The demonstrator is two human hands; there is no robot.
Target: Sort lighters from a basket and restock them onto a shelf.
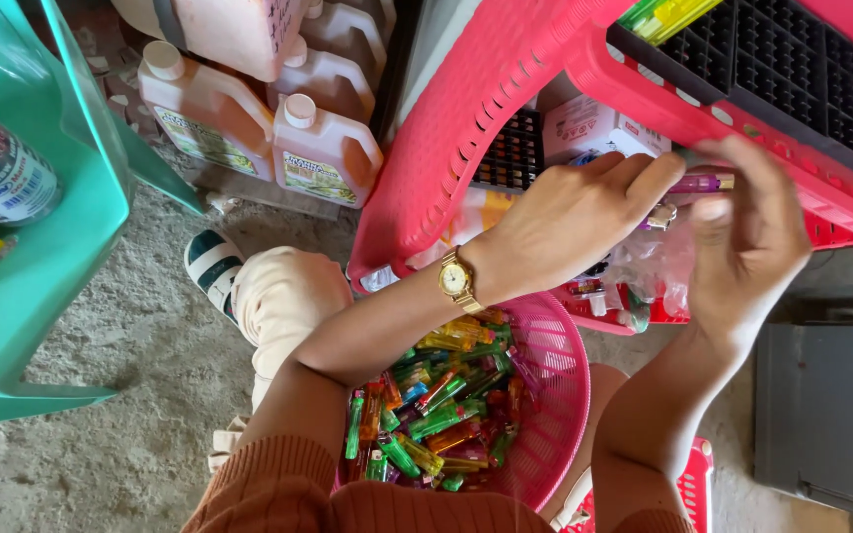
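Now, a slim translucent purple-pink plastic lighter is being pinched between both hands, just above the far rim of the round pink plastic mesh basket that sits on the lap. The left hand, with a small gold wristwatch on its wrist, is curled with thumb and forefinger closed on the lighter's near end; the right hand is clenched loosely on the other end, though it is blurred and the exact grip cannot be told.

Beyond the basket, a black plastic grid tray is seen resting on a tilted red plastic crate. Only a few yellow-green lighters are slotted at its far corner, and nearly all its cells lie bare. Inside the basket, a deep heap of loose coloured lighters in green, orange, red and yellow is piled. By that showing, the sorting is judged barely begun, with the bulk left to go.

To the far left of the basket, white plastic jugs with capped necks are stood on the concrete floor, and a teal plastic chair is seen left of those.
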